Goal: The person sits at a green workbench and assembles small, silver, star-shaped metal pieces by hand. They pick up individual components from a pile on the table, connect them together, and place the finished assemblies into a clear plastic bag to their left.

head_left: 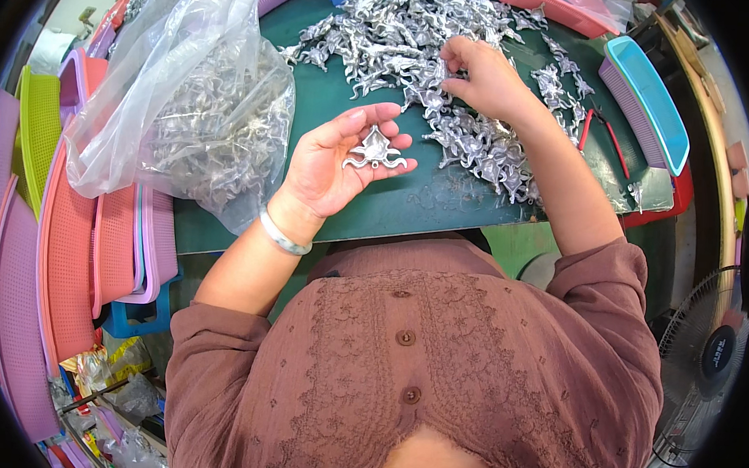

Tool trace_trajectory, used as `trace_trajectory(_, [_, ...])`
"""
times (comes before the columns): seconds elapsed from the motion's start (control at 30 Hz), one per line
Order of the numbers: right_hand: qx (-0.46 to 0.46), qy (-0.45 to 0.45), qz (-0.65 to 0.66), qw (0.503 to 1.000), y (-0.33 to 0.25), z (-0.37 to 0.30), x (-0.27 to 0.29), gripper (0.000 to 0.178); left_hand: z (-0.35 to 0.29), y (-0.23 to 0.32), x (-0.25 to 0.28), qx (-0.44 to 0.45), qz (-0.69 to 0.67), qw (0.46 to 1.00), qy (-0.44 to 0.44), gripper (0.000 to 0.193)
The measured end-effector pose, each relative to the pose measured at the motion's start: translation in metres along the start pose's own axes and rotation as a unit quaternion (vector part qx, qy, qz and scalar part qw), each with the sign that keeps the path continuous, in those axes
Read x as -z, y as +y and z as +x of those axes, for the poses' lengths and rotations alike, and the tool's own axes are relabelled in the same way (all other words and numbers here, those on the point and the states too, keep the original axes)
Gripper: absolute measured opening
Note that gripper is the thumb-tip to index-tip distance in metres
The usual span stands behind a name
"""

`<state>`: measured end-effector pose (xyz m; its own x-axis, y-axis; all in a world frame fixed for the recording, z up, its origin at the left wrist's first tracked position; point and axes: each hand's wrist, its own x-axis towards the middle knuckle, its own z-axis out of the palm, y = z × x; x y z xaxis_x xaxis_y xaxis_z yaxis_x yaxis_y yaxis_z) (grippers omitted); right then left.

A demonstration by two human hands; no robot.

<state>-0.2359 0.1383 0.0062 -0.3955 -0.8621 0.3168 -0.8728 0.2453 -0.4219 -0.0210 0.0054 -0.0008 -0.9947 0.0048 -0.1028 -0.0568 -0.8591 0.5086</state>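
Note:
My left hand (320, 165) is turned palm up with its fingers curled. It holds a silvery metal casting (374, 151), shaped like a squid, with a pointed top, curling arms and a small ring at the bottom. Over the large heap of similar metal castings (384, 44), my right hand (483, 77) has its fingers bent in. Whether anything is between its fingertips is hidden. A smaller heap of castings (485, 151) lies below my right wrist. Left of my left hand stands a clear plastic bag (177, 113) full of castings.
Red-handled pliers (604, 140) lie on the green table (333, 223), right of my right forearm. A turquoise basket (648, 104) sits at the right edge. Stacked pink, purple and green baskets (69, 252) crowd the left side. A fan (707, 357) stands at lower right.

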Motion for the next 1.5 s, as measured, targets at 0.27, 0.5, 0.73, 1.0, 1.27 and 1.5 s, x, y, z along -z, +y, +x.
trace_trajectory(0.27, [-0.113,-0.078,0.244,0.96,-0.017,0.002,0.017,0.027,-0.002,-0.001,0.0,0.003,0.071,0.995,0.071,0.033])
trace_trajectory(0.5, [-0.179,-0.07,0.694,0.694,-0.041,-0.017,0.009,0.016,0.002,-0.005,-0.014,-0.02,0.126,0.983,0.13,0.03])
trace_trajectory(0.73, [-0.164,-0.04,0.766,0.621,-0.072,-0.037,-0.013,0.012,0.005,-0.006,-0.025,-0.122,0.21,0.954,0.176,0.023])
trace_trajectory(1.0, [-0.17,-0.058,0.724,0.666,-0.07,-0.039,-0.01,0.014,0.005,0.001,-0.014,-0.124,0.212,0.956,0.16,0.017])
trace_trajectory(1.27, [-0.191,-0.038,0.682,0.705,-0.067,-0.039,-0.005,0.016,0.004,0.0,-0.019,-0.113,0.208,0.956,0.173,0.017])
trace_trajectory(1.5, [-0.193,-0.042,0.688,0.698,-0.064,-0.038,-0.006,0.018,0.003,0.001,-0.02,-0.093,0.194,0.961,0.176,0.018])
